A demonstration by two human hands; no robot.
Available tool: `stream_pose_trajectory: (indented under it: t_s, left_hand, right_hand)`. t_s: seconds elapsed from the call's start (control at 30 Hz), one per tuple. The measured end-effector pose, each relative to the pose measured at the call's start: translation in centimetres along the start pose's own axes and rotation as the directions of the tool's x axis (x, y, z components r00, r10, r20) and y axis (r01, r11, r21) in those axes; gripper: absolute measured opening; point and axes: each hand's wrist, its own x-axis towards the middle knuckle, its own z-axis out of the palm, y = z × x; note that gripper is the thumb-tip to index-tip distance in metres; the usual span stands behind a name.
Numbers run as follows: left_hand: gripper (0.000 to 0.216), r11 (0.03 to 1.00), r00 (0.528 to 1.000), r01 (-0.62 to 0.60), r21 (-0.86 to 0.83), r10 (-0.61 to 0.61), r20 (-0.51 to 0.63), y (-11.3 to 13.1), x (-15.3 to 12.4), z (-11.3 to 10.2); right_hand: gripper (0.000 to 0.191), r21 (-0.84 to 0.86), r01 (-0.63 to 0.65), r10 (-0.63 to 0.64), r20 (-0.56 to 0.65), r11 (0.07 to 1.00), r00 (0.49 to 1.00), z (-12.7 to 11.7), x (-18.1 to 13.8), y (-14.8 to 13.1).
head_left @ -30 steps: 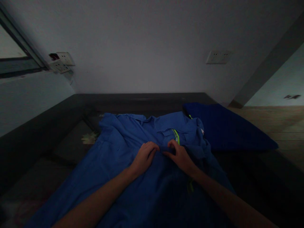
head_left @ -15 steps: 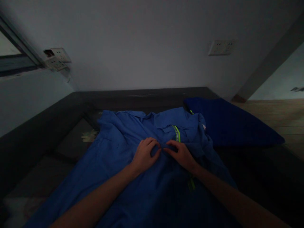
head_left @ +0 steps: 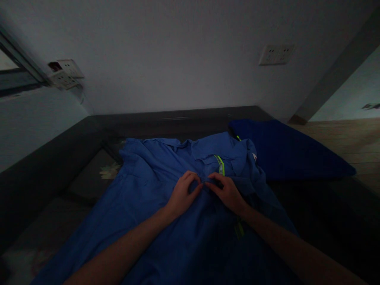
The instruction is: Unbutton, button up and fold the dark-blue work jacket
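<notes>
A blue work jacket [head_left: 160,233] lies spread out in front of me, with folds across it and a yellow-green and silver reflective strip [head_left: 220,166] near its upper right. My left hand [head_left: 184,192] pinches the cloth along the middle of the jacket's front, thumb and forefinger together. Facing it, my right hand [head_left: 228,194] pinches the same cloth, its fingertips almost meeting those of the left. Any small fastener between the fingertips is too dark and small to make out.
The jacket rests on a dark surface with a raised grey border [head_left: 178,114] against the wall. To the right lies a dark blue cloth-like piece [head_left: 287,152]. Wall sockets [head_left: 276,54] are above, and a pale crumpled item [head_left: 109,171] sits at left.
Both hands stay at the same spot on the jacket, their fingers shifting only slightly. The whole view has shifted a little.
</notes>
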Motion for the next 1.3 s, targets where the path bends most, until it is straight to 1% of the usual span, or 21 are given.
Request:
stream_pose_trajectory:
  t_s: [0.2, 0.33, 0.43, 0.67, 0.8, 0.93, 1.0, 1.13, 1.23, 1.3]
  left_hand:
    - [0.006, 0.999, 1.000, 0.000, -0.054, 0.000, 0.005, -0.32, 0.06, 0.03]
    - [0.008, 0.999, 1.000, -0.020, -0.045, 0.020, 0.005, -0.33, 0.01, 0.09]
    - [0.008, 0.999, 0.999, -0.034, -0.016, 0.034, 0.015, -0.30, -0.05, 0.12]
    - [0.007, 0.997, 1.000, -0.028, 0.076, 0.027, 0.009, 0.00, -0.17, 0.16]
    - [0.006, 0.991, 1.000, -0.018, 0.136, 0.020, -0.016, 0.16, -0.36, 0.43]
    - [0.005, 0.981, 0.999, -0.004, 0.194, 0.011, -0.031, 0.25, -0.48, 0.50]
    - [0.005, 0.984, 0.999, -0.008, 0.175, 0.014, -0.030, 0.25, -0.47, 0.41]
    - [0.001, 0.998, 1.000, 0.002, 0.061, 0.000, -0.024, 0.12, -0.42, 0.23]
    - [0.020, 0.997, 0.996, 0.061, -0.049, -0.065, -0.069, -0.13, -0.34, 0.19]
    - [0.032, 0.991, 0.993, 0.087, -0.105, -0.095, -0.066, -0.35, -0.25, 0.16]
  right_hand:
    - [0.018, -0.009, -0.013, 0.013, 0.022, 1.000, 1.000, 0.05, 0.05, -0.06]
    - [0.022, -0.046, 0.003, 0.000, 0.054, 0.999, 0.999, 0.10, 0.06, -0.24]
    - [0.023, -0.092, 0.003, 0.003, 0.061, 0.996, 0.998, 0.16, 0.00, -0.28]
    - [0.021, -0.153, 0.006, -0.001, 0.030, 0.988, 1.000, 0.33, -0.26, -0.15]
    - [0.019, -0.163, 0.051, -0.044, 0.045, 0.985, 0.998, 0.44, -0.48, 0.11]
    - [0.017, -0.191, 0.123, -0.121, 0.022, 0.974, 0.992, 0.59, -0.70, 0.24]
    - [0.016, -0.205, 0.135, -0.135, 0.011, 0.969, 0.991, 0.62, -0.78, 0.17]
    - [0.015, -0.203, 0.099, -0.108, -0.032, 0.974, 0.994, 0.55, -0.78, 0.08]
    - [0.012, -0.171, 0.066, -0.080, -0.072, 0.983, 0.994, 0.44, -0.69, 0.13]
    - [0.010, -0.153, 0.058, -0.071, -0.083, 0.986, 0.994, 0.38, -0.63, 0.11]
